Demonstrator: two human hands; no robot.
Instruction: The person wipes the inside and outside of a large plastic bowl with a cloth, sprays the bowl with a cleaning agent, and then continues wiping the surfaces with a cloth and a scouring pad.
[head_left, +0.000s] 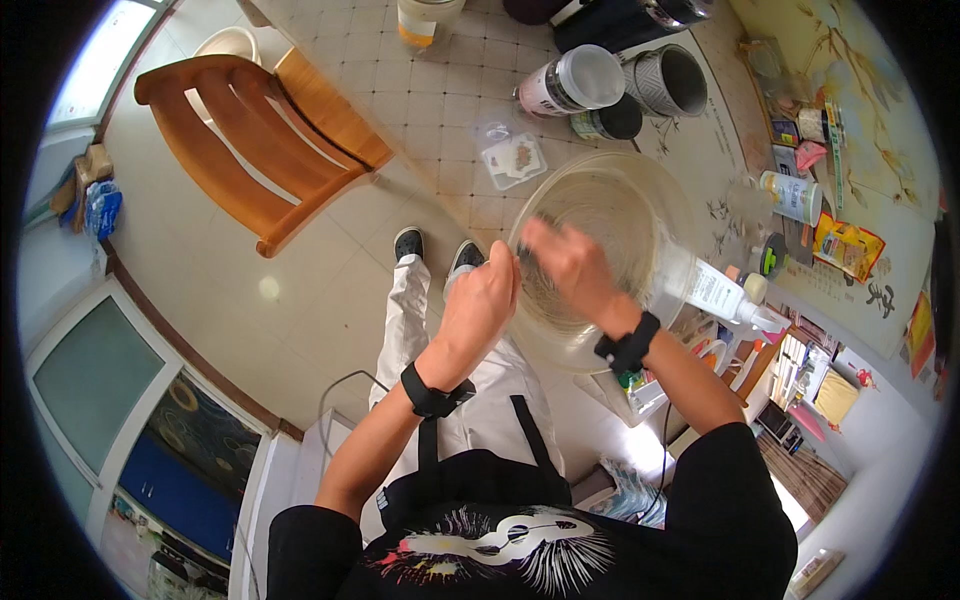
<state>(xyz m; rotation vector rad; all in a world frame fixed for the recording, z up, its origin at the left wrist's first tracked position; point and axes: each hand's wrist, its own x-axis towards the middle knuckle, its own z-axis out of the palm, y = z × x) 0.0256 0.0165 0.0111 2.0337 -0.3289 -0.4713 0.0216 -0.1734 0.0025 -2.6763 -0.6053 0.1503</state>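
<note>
A clear plastic basin (670, 196) stands in front of me at the table's edge, with swirl-like marks on its inside. My left hand (480, 300) is closed, with its curled fingers at the basin's near-left rim. My right hand (576, 271) is over the basin's inside and blurred by motion. Something dark shows by its fingertips, too smeared to name, and I cannot tell whether the hand holds it. Each wrist wears a black band. Close by the basin lies a small clear plastic box (514, 160) with bits inside.
Jars (592, 76), a grey patterned cup (679, 81) and a dark flask (626, 26) stand beyond the basin. A white pump bottle (720, 291) is at its right. Yellow packaging (849, 246) and a white tub (791, 198) sit farther right. A wooden chair (262, 150) stands left.
</note>
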